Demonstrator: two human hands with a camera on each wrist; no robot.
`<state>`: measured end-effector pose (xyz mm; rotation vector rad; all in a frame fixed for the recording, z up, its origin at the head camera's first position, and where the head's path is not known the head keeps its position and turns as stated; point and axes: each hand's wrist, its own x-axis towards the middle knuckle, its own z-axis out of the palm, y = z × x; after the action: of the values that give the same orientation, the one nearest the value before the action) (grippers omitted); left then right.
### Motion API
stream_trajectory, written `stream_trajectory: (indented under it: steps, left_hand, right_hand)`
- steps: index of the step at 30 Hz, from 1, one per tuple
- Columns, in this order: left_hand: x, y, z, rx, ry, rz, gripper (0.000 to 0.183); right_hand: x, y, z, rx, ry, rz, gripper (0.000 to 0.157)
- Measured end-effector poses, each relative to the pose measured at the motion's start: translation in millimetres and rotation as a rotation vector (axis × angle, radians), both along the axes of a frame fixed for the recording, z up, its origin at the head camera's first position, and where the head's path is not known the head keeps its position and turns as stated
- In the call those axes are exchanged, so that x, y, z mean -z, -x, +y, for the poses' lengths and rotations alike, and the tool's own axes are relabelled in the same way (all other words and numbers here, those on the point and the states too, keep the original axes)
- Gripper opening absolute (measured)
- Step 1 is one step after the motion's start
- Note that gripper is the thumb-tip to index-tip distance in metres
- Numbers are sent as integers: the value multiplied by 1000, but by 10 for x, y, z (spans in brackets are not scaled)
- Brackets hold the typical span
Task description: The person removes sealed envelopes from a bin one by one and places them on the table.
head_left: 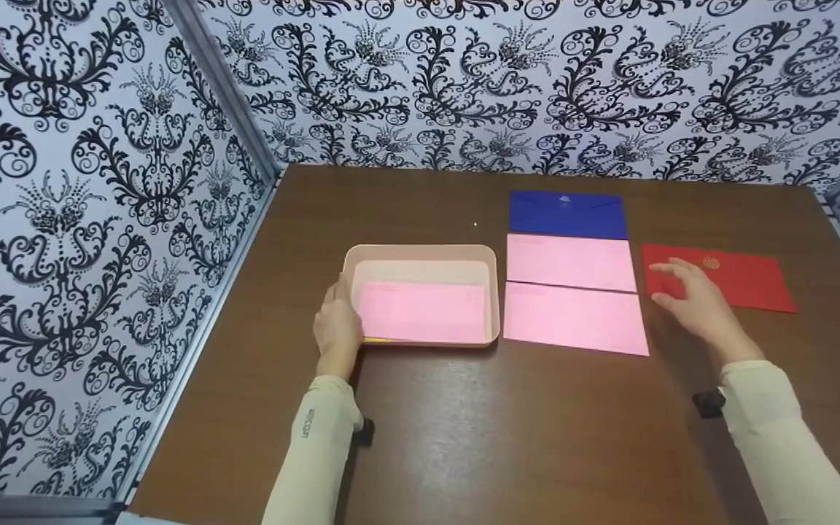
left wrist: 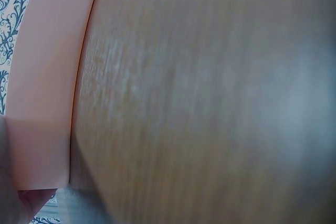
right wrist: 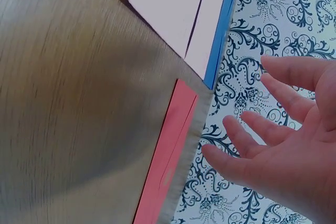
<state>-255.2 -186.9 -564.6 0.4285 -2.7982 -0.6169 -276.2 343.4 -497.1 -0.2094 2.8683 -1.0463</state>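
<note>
My left hand [head_left: 337, 326] grips the left end of a shallow, pale pink box [head_left: 420, 253]. Inside lies a pink envelope [head_left: 420, 310], with a thin yellow edge [head_left: 376, 339] peeking out beneath it. In the left wrist view, the box's long side wall [left wrist: 44, 77] runs upward from part of that hand at lower left. Fingers spread and holding nothing, my right hand [head_left: 698, 305] hovers over the left part of a red envelope [head_left: 752, 277] with a gold emblem. The right wrist view shows the hand [right wrist: 283, 129] raised above the tabletop, the red envelope [right wrist: 168, 150] lying beyond it.
Between box and red envelope, two pink envelopes [head_left: 573, 319] and a blue envelope [head_left: 567, 215] form a column, blue farthest back. They lie on a brown wooden table [head_left: 464, 430]. Patterned black-and-white walls [head_left: 478, 80] stand behind and at both sides.
</note>
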Motion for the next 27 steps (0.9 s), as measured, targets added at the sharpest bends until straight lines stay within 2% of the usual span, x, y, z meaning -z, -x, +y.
stream_trajectory:
  steps: [10, 13, 27]
  left_hand:
    - [-40, 8, 10, 0, 9, -89, 59]
    - [-38, 10, 10, -2, 9, -96, 58]
    - [-2, 4, -12, 3, 0, -28, 55]
  right_hand:
    - [-5, -12, -92, -20, 2, -22, 54]
    - [-11, -27, -121, -21, 10, -19, 54]
    - [32, -67, -231, -38, 32, -18, 51]
